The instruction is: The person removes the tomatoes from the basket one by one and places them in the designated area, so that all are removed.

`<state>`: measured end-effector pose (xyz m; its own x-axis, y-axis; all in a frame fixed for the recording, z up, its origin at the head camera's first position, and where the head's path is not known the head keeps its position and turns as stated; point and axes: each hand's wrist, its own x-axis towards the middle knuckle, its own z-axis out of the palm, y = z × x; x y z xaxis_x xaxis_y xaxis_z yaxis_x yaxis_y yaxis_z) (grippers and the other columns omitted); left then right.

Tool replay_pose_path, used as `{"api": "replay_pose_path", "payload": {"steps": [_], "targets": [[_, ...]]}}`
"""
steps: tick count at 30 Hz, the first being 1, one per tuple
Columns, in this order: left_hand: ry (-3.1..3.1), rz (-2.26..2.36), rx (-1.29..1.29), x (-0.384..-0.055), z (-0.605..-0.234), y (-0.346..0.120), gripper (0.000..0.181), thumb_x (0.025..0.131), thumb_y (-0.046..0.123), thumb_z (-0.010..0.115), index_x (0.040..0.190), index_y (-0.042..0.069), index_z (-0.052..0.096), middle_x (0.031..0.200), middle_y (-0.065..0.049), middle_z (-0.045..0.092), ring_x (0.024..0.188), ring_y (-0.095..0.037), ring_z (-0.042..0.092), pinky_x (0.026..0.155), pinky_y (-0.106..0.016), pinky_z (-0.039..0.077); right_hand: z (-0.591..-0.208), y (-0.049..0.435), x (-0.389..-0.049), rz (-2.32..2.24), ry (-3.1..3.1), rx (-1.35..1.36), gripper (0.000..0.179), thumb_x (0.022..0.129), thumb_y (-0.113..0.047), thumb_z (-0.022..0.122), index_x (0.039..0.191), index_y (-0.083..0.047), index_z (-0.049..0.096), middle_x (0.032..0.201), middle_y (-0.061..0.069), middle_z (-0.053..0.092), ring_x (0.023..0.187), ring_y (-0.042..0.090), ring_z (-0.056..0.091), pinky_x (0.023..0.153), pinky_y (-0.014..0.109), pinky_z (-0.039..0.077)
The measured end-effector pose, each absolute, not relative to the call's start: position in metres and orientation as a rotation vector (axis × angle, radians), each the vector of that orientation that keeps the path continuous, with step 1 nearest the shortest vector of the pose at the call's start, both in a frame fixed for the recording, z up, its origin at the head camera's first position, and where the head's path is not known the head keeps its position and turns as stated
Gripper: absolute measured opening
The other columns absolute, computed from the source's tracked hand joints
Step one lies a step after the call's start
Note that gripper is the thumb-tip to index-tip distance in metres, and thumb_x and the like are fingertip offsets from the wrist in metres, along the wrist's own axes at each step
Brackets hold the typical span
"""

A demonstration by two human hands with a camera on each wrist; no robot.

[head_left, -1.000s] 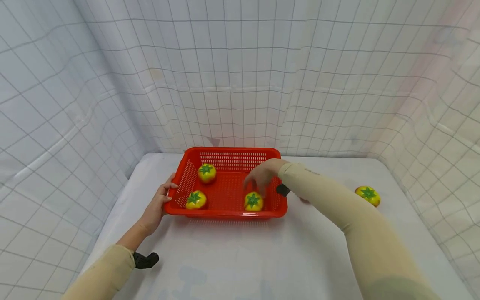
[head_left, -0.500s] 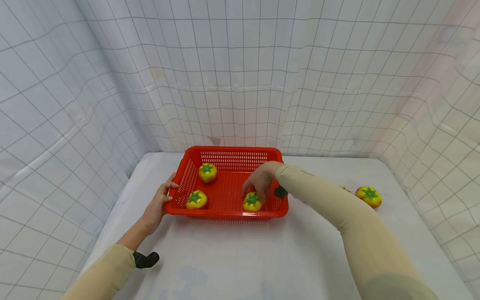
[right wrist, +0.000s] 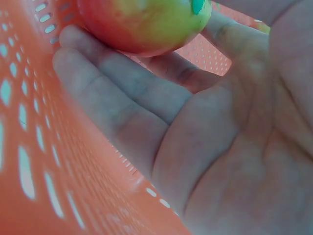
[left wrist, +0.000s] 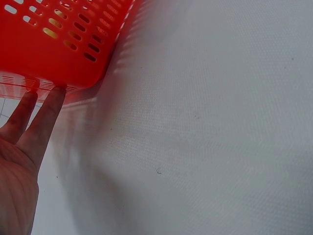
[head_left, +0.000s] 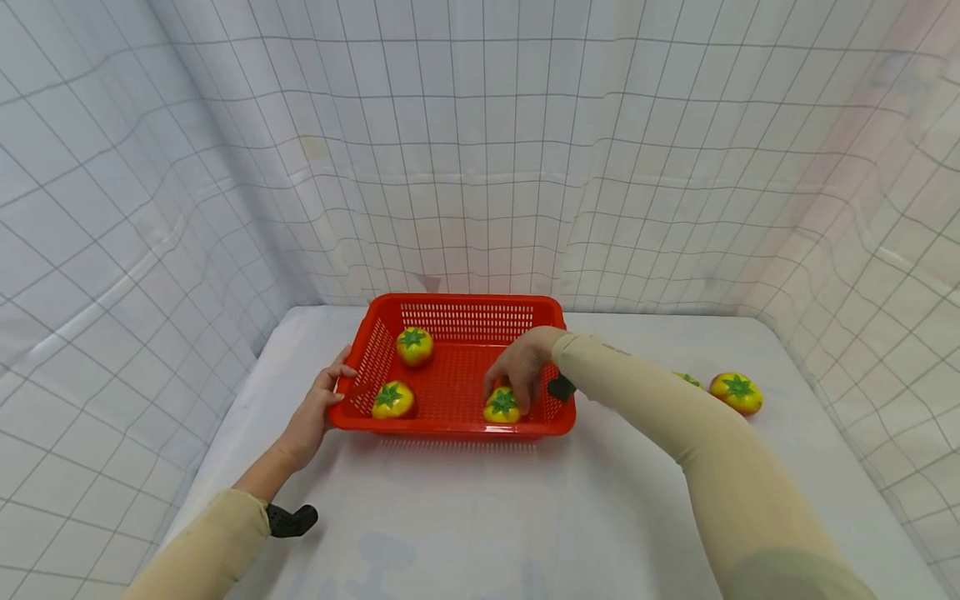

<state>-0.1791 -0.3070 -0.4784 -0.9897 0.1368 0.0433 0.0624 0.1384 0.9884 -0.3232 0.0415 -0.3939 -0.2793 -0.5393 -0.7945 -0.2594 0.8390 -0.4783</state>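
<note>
A red plastic basket (head_left: 465, 427) with slotted walls stands on the white table. At its left rim my left hand (head_left: 307, 421) holds on, fingers over the edge; in the left wrist view two straight fingers (left wrist: 46, 115) meet the basket's outer wall. Inside the basket, my right hand (head_left: 522, 367) curls its fingers and thumb round a yellow-red tomato (head_left: 502, 406) with a green star-shaped top, near the front right. The right wrist view shows this tomato (right wrist: 146, 22) against the fingers, beside the slotted wall. Two similar tomatoes, one behind (head_left: 415, 347) and one in front (head_left: 393, 401), lie at the basket's left.
On the table to the right is another tomato (head_left: 737, 392), and the green top of one more tomato (head_left: 687, 379) shows beside it, mostly hidden by my right sleeve (head_left: 675, 408). White gridded curtains (head_left: 480, 167) stand behind and at both sides.
My right hand has come down onto the tomato at the front right and closed round it, and that tomato has shifted slightly left. The left hand keeps its place on the rim.
</note>
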Motion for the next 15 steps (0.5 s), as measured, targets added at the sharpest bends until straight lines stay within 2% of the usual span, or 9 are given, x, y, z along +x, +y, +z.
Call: {"api": "replay_pose_path", "payload": {"steps": [6,15], "targets": [[2.316,2.031,0.199,-0.180,-0.480,-0.307,0.039,0.094,0.007,0.026,0.130,0.014,0.041,0.173,0.003,0.002,0.155,-0.036,0.002,0.090,-0.021,0.051,-0.392,0.043,-0.323,-0.328,1.855,-0.604,0.052,0.083,0.001,0.079,0.123,-0.030,0.067,0.127,0.009,0.056,0.111,0.027,0.062,0.092,0.041,0.056],[2.311,2.032,0.203,-0.179,-0.479,-0.307,0.039,0.094,0.007,0.026,0.130,0.014,0.041,0.173,0.004,0.001,0.155,-0.036,0.005,0.088,-0.023,0.051,-0.383,0.051,-0.330,-0.378,1.875,-0.715,0.055,0.084,-0.002,0.078,0.128,-0.033,0.064,0.133,0.006,0.052,0.118,0.025,0.056,0.089,0.035,0.057]]}}
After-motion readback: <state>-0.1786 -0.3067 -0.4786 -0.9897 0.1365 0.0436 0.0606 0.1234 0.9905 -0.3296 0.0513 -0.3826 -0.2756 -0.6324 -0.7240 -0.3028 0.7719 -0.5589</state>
